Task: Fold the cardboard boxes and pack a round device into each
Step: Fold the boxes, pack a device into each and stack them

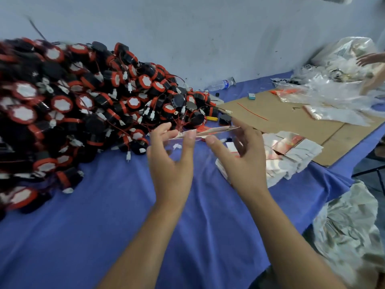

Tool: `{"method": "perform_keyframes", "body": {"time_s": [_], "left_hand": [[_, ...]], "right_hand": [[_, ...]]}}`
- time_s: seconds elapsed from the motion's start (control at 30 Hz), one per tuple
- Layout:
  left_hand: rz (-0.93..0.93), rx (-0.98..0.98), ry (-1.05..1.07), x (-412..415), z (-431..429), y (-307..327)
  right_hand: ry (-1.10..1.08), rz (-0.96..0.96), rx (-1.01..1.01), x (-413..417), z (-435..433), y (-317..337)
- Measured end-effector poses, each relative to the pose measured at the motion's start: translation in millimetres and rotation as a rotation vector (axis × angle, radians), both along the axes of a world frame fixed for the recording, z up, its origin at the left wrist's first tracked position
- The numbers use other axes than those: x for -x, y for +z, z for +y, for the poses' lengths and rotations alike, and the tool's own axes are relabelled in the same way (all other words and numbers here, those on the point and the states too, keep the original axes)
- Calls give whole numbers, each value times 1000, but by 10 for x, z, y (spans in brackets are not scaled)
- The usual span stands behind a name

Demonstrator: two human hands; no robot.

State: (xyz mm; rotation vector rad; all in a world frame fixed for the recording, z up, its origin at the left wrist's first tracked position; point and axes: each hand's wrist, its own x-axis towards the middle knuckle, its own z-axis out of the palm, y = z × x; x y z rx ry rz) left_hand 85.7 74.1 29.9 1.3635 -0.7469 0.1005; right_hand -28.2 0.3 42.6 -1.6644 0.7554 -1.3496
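On the blue-covered table (125,215), head view, one frame, somewhat motion-blurred. Both forearms reach forward to the middle of the picture. Left hand (169,161) and right hand (239,157) hold one flat cardboard box (210,132) between them, lifted above the cloth and seen nearly edge-on, tilted up toward the right. Left hand: thumb and curled fingers pinch the box's left end. Right hand: thumb under the near edge, fingers up behind the right end, gripping it. The box is unfolded, still a flat blank; red print shows on it. To the left, a big heap of round devices (83,101), black bodies with red rims, white faces, thin red wires and white plugs, banked against the wall. One stray round device (225,119) lies just beyond the hands at the edge of a brown cardboard sheet (281,117). Right of the hands, a stack of flat boxes (291,157), white with red print, rests on the cloth and partly on that sheet. Farther back: a plastic water bottle (220,84) lying on its side by the wall, and clear plastic bags (343,86). Another person's hand (368,59) is over the bags at top right. Crumpled silvery plastic (350,230) sits below the table edge, lower right.
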Motion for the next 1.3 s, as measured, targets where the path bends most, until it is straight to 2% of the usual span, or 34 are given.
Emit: {"method": "perform_keyframes", "body": {"time_s": [0.07, 0.13, 0.4, 0.7, 0.87, 1.0, 1.13, 1.3], "left_hand": [[55, 55, 53, -183, 321, -4], [98, 66, 63, -356, 617, -44], [66, -77, 70, -1044, 1872, -378], [61, -153, 115, -1364, 2409, -591], [215, -70, -6, -1380, 2433, -666], [347, -17, -88, -1338, 2457, -726], [350, -50, -46, -1315, 2457, -712], [341, -65, 9, -1311, 2482, -625]], "right_hand": [[183, -31, -27, -247, 232, -54], [270, 23, 3, -506, 466, -144], [629, -22, -142, -1385, 1451, -483], [894, 56, -195, -1766, 1888, -623], [971, 108, -212, -1787, 1866, -659], [1014, 59, -337, -1791, 1833, -718], [1050, 5, -459, -1786, 1839, -763], [948, -14, -500, -1816, 1868, -737]]}}
